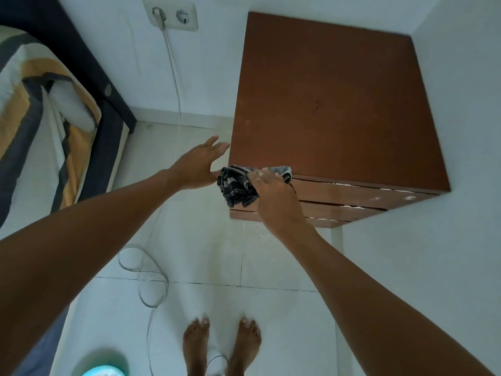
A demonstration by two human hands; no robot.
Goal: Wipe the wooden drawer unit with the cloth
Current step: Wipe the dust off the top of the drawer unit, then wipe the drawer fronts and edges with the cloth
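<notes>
**Cloth at the front corner of the drawer unit**

Seen from above, the wooden drawer unit [339, 104] stands in the room's corner against white walls. The right hand [273, 194] clutches a bunched dark patterned cloth [238, 185] against the unit's front left top edge, above the drawer fronts. The left hand [200, 166] hovers flat and spread just beside that corner, holding nothing. A white cable [173, 77] trails from the wall socket [173, 14] to the tiled floor [271, 308].

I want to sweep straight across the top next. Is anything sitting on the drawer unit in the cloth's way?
Nothing visible. The right hand presses the cloth at the front left corner of the drawer unit, whose top is bare. The left hand hovers open beside it.
</notes>
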